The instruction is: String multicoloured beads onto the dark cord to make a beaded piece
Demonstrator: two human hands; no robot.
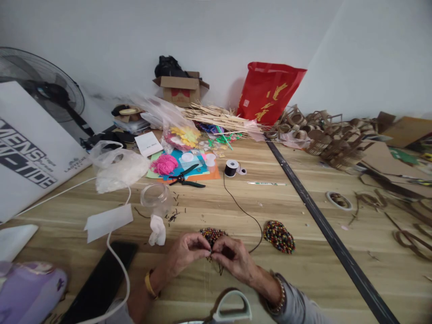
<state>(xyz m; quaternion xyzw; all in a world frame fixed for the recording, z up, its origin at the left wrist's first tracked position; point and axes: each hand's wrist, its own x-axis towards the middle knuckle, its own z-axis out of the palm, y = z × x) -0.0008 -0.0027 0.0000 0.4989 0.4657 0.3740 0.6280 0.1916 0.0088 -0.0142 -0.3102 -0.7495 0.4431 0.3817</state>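
Plain pale wall (216,31) backs a wood-grain surface (202,202), which carries the work. Left hand (189,252) and right hand (234,258) meet above a heap of beads (212,233), each closed in a fingertip pinch on a small dark piece (210,252); its exact nature is too small to tell. Slippage is the likeliest fault: the grip area is slight, so uneven pressure could release the piece among the beads, where its dark colour would hide it. Snagging is also possible. Black cord (243,209) curves from the spool (231,169) to behind the right hand, and a sharp tug could topple the spool or disturb the heap. Sideways movement of the right forearm could strike the pale tool handle (248,307) nearby. Appearance: the beads are small, rounded and glossy, in mixed dark, red, yellow and green tones, partly covered by the fingers. A similar bead bundle (279,236) lies apart, to the right.
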